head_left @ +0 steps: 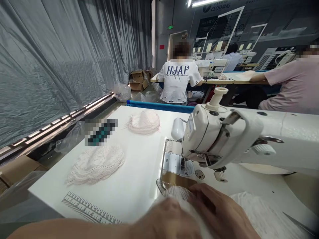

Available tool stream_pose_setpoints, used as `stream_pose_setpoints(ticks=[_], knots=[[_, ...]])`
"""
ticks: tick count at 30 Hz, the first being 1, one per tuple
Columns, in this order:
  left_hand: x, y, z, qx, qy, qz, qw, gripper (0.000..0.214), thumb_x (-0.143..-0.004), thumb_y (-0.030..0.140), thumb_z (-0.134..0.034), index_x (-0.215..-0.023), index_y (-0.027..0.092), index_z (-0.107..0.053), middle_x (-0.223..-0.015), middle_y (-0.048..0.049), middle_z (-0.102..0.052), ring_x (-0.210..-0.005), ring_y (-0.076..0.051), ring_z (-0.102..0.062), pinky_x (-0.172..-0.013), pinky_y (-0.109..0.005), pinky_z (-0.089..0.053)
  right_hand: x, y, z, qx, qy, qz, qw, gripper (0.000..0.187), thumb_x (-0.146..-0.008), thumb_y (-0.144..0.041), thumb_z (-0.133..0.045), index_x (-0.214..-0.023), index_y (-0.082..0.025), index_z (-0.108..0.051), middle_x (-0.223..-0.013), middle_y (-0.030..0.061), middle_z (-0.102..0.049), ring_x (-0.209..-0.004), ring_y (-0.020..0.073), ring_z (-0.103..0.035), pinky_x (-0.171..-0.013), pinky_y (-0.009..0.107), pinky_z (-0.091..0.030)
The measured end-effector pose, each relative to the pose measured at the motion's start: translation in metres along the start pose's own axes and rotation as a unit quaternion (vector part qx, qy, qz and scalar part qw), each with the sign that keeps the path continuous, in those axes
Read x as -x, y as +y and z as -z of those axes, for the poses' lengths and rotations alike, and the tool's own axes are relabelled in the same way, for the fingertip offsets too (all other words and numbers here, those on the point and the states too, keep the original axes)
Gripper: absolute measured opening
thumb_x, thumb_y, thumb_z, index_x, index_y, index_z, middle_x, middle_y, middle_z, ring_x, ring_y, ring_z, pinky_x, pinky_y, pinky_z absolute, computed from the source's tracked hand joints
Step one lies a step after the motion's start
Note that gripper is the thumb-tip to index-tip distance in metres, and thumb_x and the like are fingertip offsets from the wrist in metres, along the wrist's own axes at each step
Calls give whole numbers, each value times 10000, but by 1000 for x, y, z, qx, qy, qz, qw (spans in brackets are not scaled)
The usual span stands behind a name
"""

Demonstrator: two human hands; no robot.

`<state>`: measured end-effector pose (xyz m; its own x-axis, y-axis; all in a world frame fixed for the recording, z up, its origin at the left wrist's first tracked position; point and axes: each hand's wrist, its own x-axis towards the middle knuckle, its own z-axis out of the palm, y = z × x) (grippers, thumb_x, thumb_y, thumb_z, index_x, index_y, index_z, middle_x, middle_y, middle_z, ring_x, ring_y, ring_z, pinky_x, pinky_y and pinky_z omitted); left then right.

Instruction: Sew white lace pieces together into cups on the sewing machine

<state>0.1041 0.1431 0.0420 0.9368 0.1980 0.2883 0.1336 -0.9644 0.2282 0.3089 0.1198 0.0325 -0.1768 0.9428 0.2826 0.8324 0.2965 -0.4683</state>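
A piece of white lace fabric (pixel 177 193) lies just in front of the sewing machine's (pixel 199 132) metal needle plate (pixel 171 162), its lower part hidden by my hands. My left hand (pixel 169 219), somewhat blurred, is closed over the near end of this fabric. From the right, my right hand (pixel 219 210) grips the edge of the same piece with bent fingers, the thumb side toward the machine. More white lace fabric (pixel 264 212) lies beside my right wrist. The presser foot (pixel 183 163) stands beyond my hands, with the fabric apart from it.
Pale lace pieces (pixel 98 164) lie stacked on the white tabletop (pixel 139 159), with a pinkish stack (pixel 144 122) farther back. Ruler markings (pixel 87 207) run along the near left. A blurred dark object (pixel 101 132) lies at the left edge. Co-workers (pixel 178 76) sit ahead.
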Motion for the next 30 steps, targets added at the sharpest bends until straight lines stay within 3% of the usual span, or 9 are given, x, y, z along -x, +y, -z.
stream_pose_setpoints(ticks=[2, 5, 9, 14, 17, 19, 25, 28, 30], knots=[[-4, -11, 17, 5, 25, 146, 989, 295, -886, 289, -532, -1166, 203, -496, -1121, -50, -581, -1023, -173, -511, -873, -311, -413, 0, -3, 2, -47, -23, -31, 998, 139, -881, -299, -473, -794, -259, -574, -636, -35, -647, -513, 139, -619, -430, 198, -468], [-16, -30, 29, 76, -7, 274, 959, 512, -778, 342, -673, -1219, 182, -468, -976, -47, -587, -908, -193, -531, -778, -331, -457, -1, -6, 6, -102, -26, -70, 992, 182, -881, -329, -456, -759, -248, -565, -613, -30, -623, -501, 140, -584, -426, 208, -446], [-30, -45, 26, 165, -47, 327, 929, 183, -749, 254, -697, -904, 189, -624, -719, 27, -551, -785, -153, -544, -728, -280, -454, -1, -5, 8, -135, -1, -86, 987, 236, -886, -353, -427, -721, -238, -551, -584, -25, -585, -493, 141, -540, -417, 218, -415], [-37, -44, 30, 169, -29, 340, 924, 104, -740, 225, -688, -744, 175, -598, -750, 31, -585, -777, -137, -558, -746, -266, -440, 1, 2, 10, -59, 13, -35, 998, 154, -903, -327, -444, -850, -238, -558, -653, -15, -596, -527, 139, -547, -448, 227, -415], [-41, -43, 32, 140, -51, 340, 928, 57, -778, 210, -621, -758, 176, -580, -655, 44, -570, -650, -126, -547, -628, -236, -424, 2, -4, 10, 74, 114, 87, 987, 169, -916, -277, -436, -1003, -215, -567, -847, 51, -632, -693, 178, -585, -583, 286, -424], [-44, -45, 29, 101, -59, 321, 940, 29, -773, 187, -595, -752, 179, -577, -641, 43, -565, -635, -130, -547, -579, -225, -405, 2, -10, 9, 98, 134, 161, 973, 183, -926, -206, -420, -1017, -206, -578, -940, 67, -639, -806, 183, -587, -679, 309, -401], [-52, -61, 23, 64, -55, 307, 948, 117, -793, 182, -584, -910, 185, -592, -803, 17, -607, -735, -133, -578, -633, -228, -443, -3, -10, 3, 146, 74, 229, 960, 277, -953, -347, -403, -1044, -180, -604, -1010, 69, -672, -856, 184, -608, -713, 314, -369], [-45, -57, 23, -7, 2, 308, 951, 169, -835, 93, -503, -984, 151, -559, -985, -51, -583, -867, -176, -555, -740, -317, -442, -4, -1, 2, 164, 53, 218, 961, 267, -949, -362, -415, -1050, -198, -599, -1051, 57, -664, -864, 183, -605, -732, 317, -367], [-36, -47, 22, -68, 52, 246, 965, 210, -852, 48, -464, -1023, 148, -536, -1067, -64, -554, -964, -183, -521, -804, -340, -415, -3, 3, 1, 167, 44, 220, 960, 248, -928, -370, -462, -1065, -209, -591, -1100, 53, -645, -891, 182, -601, -752, 316, -366]])
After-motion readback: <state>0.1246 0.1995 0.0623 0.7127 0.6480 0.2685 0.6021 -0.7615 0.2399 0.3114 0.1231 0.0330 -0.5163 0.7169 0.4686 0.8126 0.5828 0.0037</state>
